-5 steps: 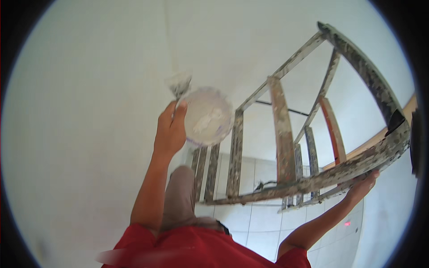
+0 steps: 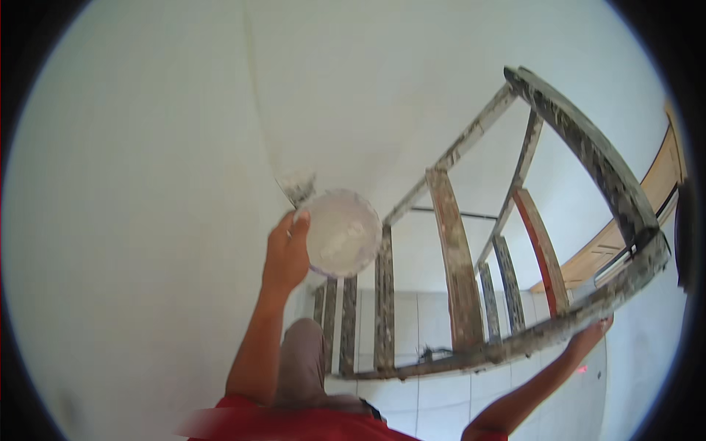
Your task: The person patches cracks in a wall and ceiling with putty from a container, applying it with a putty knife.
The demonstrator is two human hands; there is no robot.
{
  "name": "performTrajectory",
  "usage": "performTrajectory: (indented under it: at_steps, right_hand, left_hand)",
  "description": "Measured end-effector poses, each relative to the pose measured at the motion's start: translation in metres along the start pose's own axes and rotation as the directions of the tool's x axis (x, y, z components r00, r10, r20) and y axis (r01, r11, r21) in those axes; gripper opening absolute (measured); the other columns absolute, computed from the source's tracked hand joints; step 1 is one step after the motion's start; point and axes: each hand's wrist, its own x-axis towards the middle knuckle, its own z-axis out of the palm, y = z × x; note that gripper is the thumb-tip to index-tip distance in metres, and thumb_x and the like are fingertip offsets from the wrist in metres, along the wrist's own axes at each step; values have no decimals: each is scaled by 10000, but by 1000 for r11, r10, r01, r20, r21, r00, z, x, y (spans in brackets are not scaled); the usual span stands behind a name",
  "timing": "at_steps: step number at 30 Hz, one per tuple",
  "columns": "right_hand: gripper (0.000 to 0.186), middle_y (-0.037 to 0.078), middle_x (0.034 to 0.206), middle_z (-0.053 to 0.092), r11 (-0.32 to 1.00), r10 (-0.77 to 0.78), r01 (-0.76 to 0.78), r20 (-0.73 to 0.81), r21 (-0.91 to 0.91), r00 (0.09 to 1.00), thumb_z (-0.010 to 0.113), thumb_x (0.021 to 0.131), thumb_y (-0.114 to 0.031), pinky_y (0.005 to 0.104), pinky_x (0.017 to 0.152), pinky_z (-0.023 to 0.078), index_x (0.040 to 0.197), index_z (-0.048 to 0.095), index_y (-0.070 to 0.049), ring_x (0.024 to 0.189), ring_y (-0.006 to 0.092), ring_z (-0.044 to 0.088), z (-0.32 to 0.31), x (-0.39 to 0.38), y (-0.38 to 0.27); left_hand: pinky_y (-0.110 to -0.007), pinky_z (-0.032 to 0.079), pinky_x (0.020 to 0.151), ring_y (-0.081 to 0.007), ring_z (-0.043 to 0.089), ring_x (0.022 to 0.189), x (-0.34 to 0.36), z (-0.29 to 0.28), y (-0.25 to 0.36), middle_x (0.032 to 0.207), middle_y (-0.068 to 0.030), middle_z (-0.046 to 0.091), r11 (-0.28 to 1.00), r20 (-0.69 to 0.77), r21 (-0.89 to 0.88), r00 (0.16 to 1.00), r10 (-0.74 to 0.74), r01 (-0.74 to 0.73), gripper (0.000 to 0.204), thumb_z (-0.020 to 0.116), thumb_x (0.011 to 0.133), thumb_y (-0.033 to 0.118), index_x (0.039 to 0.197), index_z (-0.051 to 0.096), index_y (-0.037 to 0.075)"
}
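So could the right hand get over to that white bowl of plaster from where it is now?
Probably not right away. The right hand is gripping the ladder's side rail far off to the right, and the ladder's steps stand between it and the white bowl, which the left hand holds.

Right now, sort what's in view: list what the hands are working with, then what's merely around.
In use:
- left hand holding a white plaster-caked bowl
- scraper blade poking up beside the bowl
- right hand gripping the spattered wooden ladder

Merely around:
- white wall
- tiled wall
- wooden door frame
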Motion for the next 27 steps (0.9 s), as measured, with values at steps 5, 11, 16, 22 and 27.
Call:
performTrajectory:
  at_steps: [5,11,16,22,27]
  right_hand:
    - [308,-31,553,304,969,230,-234,61,77,971,587,973,-347,253,412,312,820,469,-107,445,92,311,18,-3,-87]
    - [687,121,1234,632,870,489,-459,217,-179,845,560,983,-435,464,891,514,1481,320,-28,1016,256,640,-85,-9,31]
    - [402,56,833,617,904,257,-155,215,-399,942,406,1047,-415,425,804,488,1154,616,-90,845,212,577,-73,-37,22]
    - [384,68,851,634,883,422,-284,372,-373,827,419,1040,-407,431,796,485,1168,622,-107,844,226,583,-142,21,-15]
    - [360,75,874,636,696,575,-321,232,-642,784,436,1030,-386,427,798,491,1189,607,-111,854,234,590,-340,-16,-141]
  left_hand:
    - [-311,469,847,-185,594,925,62,24,-27,961,-170,669,998,126,54,991,-40,33,434,493,1023,318,1128,602,-89]
    - [-318,472,834,-174,587,902,144,35,-17,919,-160,655,992,325,-43,940,-98,119,420,473,1034,320,1126,600,-69]
    - [-348,477,845,-239,618,935,196,7,25,998,-197,656,994,486,-2,869,-92,106,427,445,1040,314,1140,593,-73]
    - [-353,471,871,-236,603,997,214,1,98,1059,-191,639,977,549,-78,826,-124,199,412,454,1038,304,1163,590,-64]
    - [-314,461,906,-160,566,1028,227,10,136,1074,-129,639,963,566,-42,801,-196,265,401,477,1032,292,1222,575,-47]
